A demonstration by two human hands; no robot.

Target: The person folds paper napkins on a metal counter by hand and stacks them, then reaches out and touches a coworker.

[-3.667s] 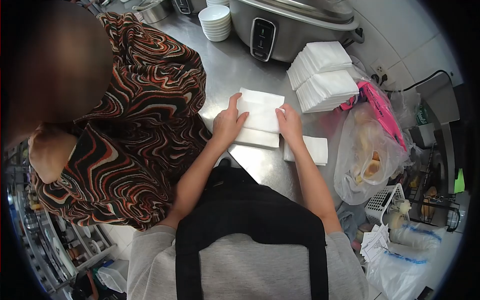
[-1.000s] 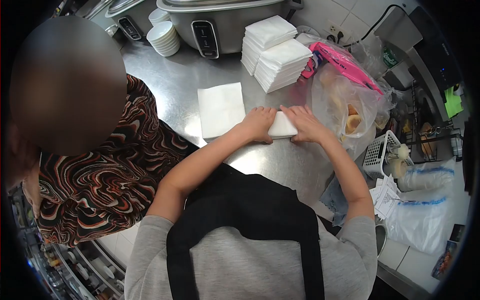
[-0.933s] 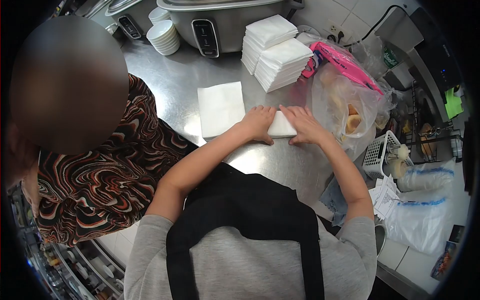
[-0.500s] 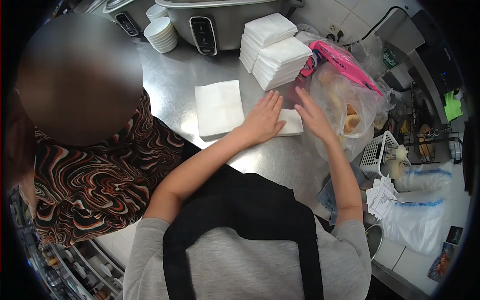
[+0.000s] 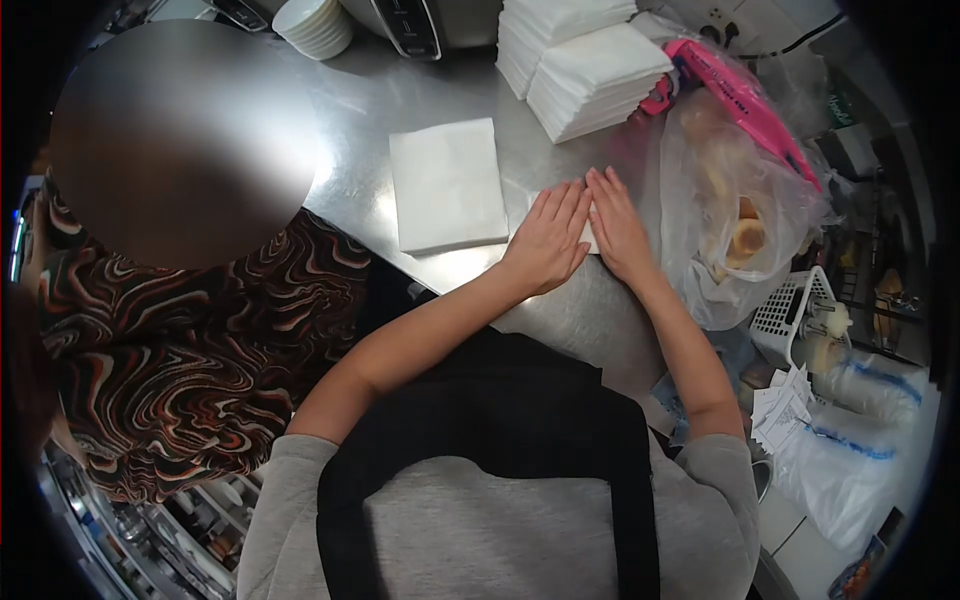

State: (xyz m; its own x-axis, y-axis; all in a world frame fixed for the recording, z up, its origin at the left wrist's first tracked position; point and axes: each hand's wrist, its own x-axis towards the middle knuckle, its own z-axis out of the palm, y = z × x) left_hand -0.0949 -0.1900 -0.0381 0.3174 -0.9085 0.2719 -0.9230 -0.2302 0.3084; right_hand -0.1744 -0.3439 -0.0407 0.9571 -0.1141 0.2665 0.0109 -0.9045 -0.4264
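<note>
hands [image 5: 585, 235] flat on folded napkin [image 5: 592, 232], steel counter [image 5: 400, 95]

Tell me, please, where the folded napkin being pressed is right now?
The folded napkin lies on the steel counter under both flat hands, right of the open napkin.

A stainless steel counter [image 5: 440, 90] carries everything. A flat stack of white napkins [image 5: 447, 186] lies at its centre. At two o'clock from it sit two taller piles of folded napkins [image 5: 590, 60]; stacked white bowls [image 5: 313, 22] stand at eleven o'clock.
</note>
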